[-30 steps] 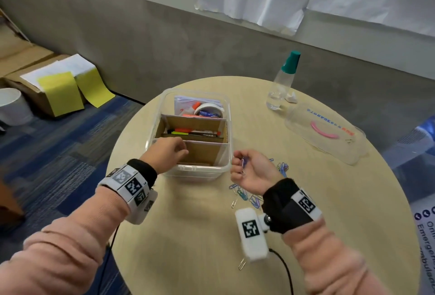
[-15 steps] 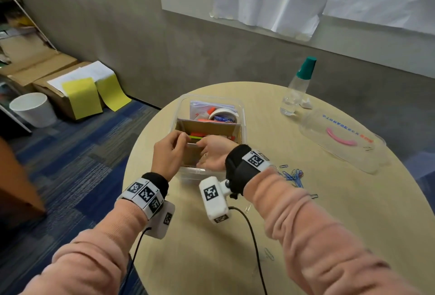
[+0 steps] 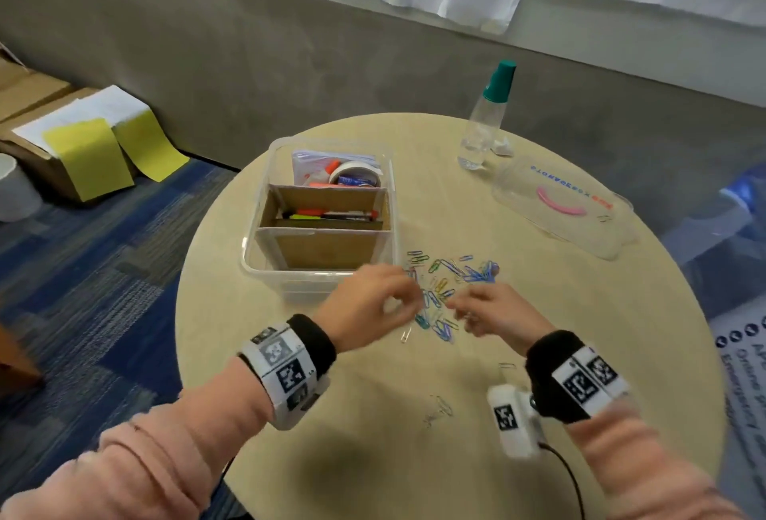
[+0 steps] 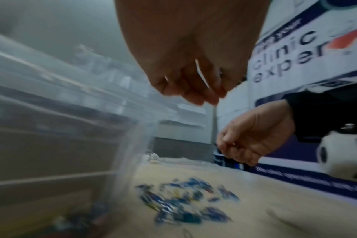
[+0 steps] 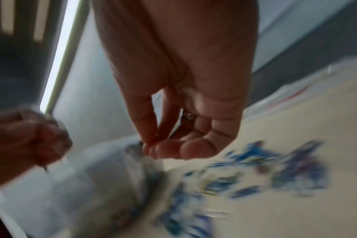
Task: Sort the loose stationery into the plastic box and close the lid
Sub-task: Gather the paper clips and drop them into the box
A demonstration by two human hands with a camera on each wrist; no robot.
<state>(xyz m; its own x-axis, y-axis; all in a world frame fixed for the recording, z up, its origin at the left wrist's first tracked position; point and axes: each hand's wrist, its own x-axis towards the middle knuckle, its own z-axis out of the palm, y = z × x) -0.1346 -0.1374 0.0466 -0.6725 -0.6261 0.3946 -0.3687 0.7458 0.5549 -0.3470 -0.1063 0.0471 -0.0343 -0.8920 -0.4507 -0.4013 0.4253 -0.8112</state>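
Note:
The clear plastic box [image 3: 265,266] with cardboard dividers holds pens and a tape roll. Just to its right, coloured paper clips [image 3: 449,279] lie scattered on the round table [image 3: 373,457]. Both hands hover above that pile, blurred. My left hand [image 3: 398,304] has its fingers curled together. In the right wrist view, thin metal ends stick out under the left hand [image 5: 47,161], like a paper clip. My right hand [image 3: 460,308] has bent fingers, its thumb meeting the fingertips [image 5: 151,148]. Whether the right hand holds a clip is hidden by blur. The box's clear lid [image 3: 559,212] lies at the back right.
A clear bottle with a green cap [image 3: 487,117] stands at the table's far side. A few stray clips [image 3: 439,411] lie near the front edge. Cardboard boxes with yellow paper [image 3: 83,150] sit on the floor to the left, and a poster [image 3: 742,358] stands to the right.
Both hands have left the box's front compartment and moved right and toward me, over the paper clip pile.

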